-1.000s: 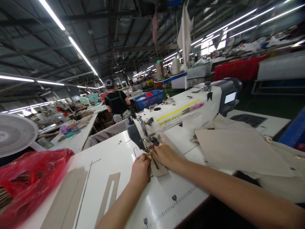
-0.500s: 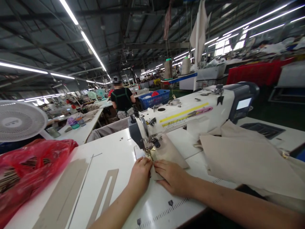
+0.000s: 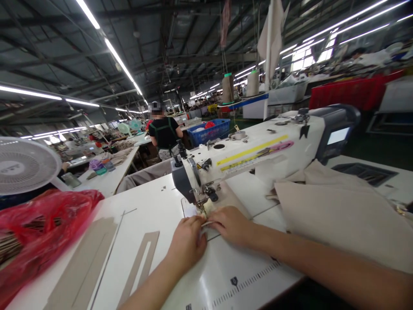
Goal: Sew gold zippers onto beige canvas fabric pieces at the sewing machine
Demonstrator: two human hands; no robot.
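Note:
A beige fabric piece (image 3: 232, 199) lies beneath the needle area of a white sewing machine (image 3: 274, 148). Just in front of the presser foot, my left hand (image 3: 189, 237) pinches the near edge of this piece, its thumb pointing down toward the table. Close by on the right, my right hand (image 3: 232, 224) has its fingers closed on the same edge, which is slightly lifted between the hands. The fingertips hide part of the stitching spot.
A flat beige panel (image 3: 84, 254) and a slotted strip (image 3: 142, 262) lie on the left of the white table (image 3: 206, 284). Beside them is a red plastic bag (image 3: 74, 211). Larger beige fabric (image 3: 332, 215) is piled at right. Ahead, a person (image 3: 164, 131) faces away.
The fabric's near edge has been raised and folded up between my fingers. My right hand has shifted slightly upward, and the view has tilted a little.

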